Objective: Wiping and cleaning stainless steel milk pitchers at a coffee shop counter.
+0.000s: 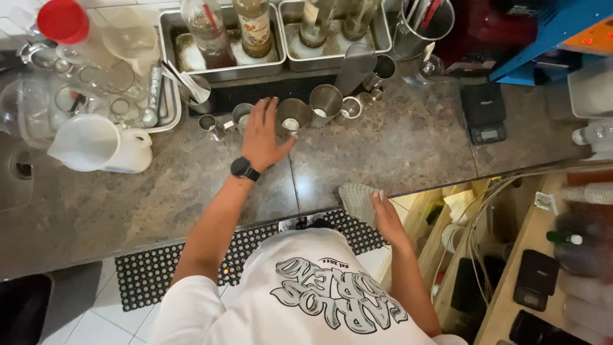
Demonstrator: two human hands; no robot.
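Steel cups: about six in a row along the back of the stone counter [396, 147], from small jiggers at the left end to taller tumblers on the right (the smallest ones near the far end are hard to count).
Syrup bottles: four, upright in two steel trays [167, 38] behind the row.
Left hand [263, 135]: flat on the counter, fingers spread wide, holding nothing; fingertips reach the row, beside the small steel cup [242, 115], with the thumb pointing toward the steel tumbler [293, 115].
Steel tumbler: upright, long axis vertical, mouth open upward, just right of the left hand.
Wrist: one black watch [242, 168] on the left arm.
Right hand [387, 218]: at the counter's near edge, fingers fairly straight and close together, resting against one folded grey cloth [357, 199] that hangs over the edge.
White jug [96, 144]: one, at the far left, spout pointing left.
Scale [483, 113]: one, black, to the right, well apart from both hands.
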